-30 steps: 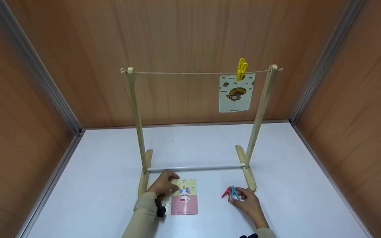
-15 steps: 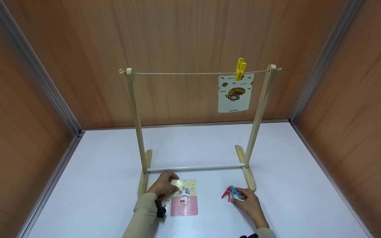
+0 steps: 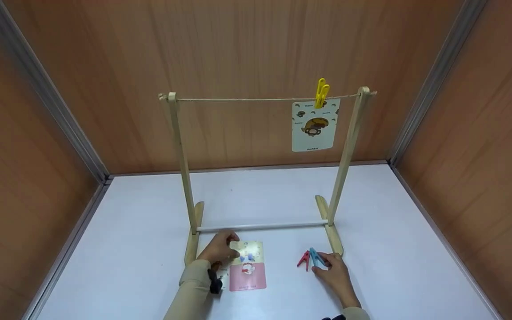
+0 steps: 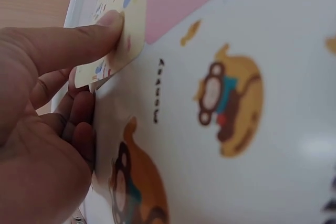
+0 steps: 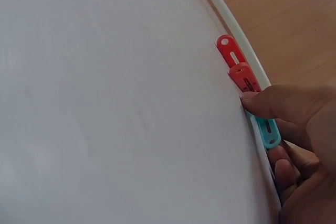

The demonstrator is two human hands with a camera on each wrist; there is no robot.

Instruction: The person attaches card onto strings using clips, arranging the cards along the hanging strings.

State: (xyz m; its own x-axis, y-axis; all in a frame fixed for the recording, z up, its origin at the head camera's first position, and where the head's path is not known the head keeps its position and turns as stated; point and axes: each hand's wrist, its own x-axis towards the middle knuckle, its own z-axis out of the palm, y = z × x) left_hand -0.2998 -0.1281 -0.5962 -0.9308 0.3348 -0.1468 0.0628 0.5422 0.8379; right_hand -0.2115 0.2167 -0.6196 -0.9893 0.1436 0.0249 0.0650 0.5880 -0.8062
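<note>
In the head view my left hand (image 3: 218, 249) pinches the upper left of a pink-and-yellow card (image 3: 252, 278). The left wrist view shows the thumb on the card's yellow face and fingers behind its edge. Partly beneath it lies a white card (image 4: 299, 108) with monkey-in-banana drawings. On the right, my right hand (image 3: 337, 274) holds a blue clothespin (image 3: 314, 256) between thumb and fingers, low at the tabletop. A red clothespin (image 3: 303, 261) stands just left of it; the thumb hides part of the blue one in the right wrist view (image 5: 269, 132).
Behind the hands stands a wooden frame (image 3: 185, 178) with a string (image 3: 238, 100) across its top and a white rod (image 3: 260, 226) low down. A yellow clothespin (image 3: 321, 94) holds a white card (image 3: 311, 143) at the string's right. Wooden panels (image 3: 247, 53) enclose the white table (image 3: 118, 249).
The blue clothespin has tilted slightly in my right hand, its upper end leaning left. My left hand keeps its pinch on the pink-and-yellow card, nearly still. The head view has shifted a little.
</note>
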